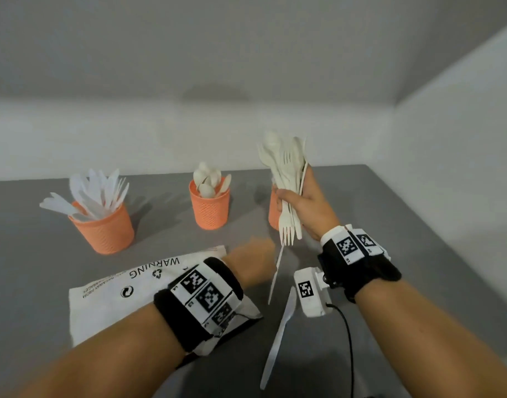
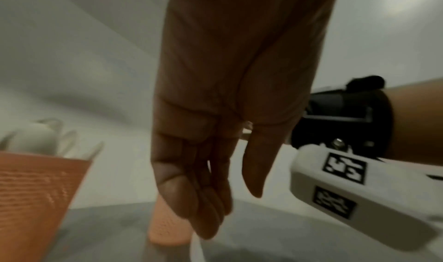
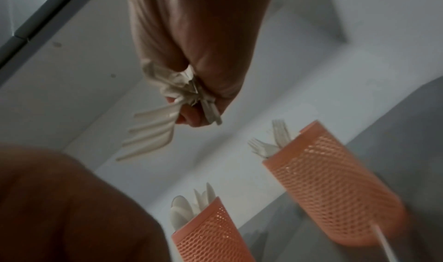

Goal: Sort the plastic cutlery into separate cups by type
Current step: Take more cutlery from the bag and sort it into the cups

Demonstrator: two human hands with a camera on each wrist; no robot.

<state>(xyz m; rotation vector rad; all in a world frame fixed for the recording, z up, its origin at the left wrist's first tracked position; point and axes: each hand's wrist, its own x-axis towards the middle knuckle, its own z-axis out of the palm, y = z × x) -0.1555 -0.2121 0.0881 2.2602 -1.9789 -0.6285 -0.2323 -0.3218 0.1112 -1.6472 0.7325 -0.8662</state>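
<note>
Right hand (image 1: 306, 208) up off the surface (image 1: 419, 225), fingers wrapped tight round a mixed bunch of cutlery (image 1: 286, 173), spoons and forks both, long axis near upright, some heads up, one fork's tines hanging below the fist. The fork cup (image 3: 335, 186) stands directly behind that fist, the spoon cup (image 1: 209, 205) to its left, the knife cup (image 1: 102, 225) far left. Left hand (image 2: 203, 152) hangs with fingers straight, gripping nothing, low over the surface just below the bunch, by a thin white stick (image 1: 276, 271). A loose knife (image 1: 278, 337) lies nearer the person, pointing away. I'd say the left is nearer for plucking one piece downward from the bunch.
</note>
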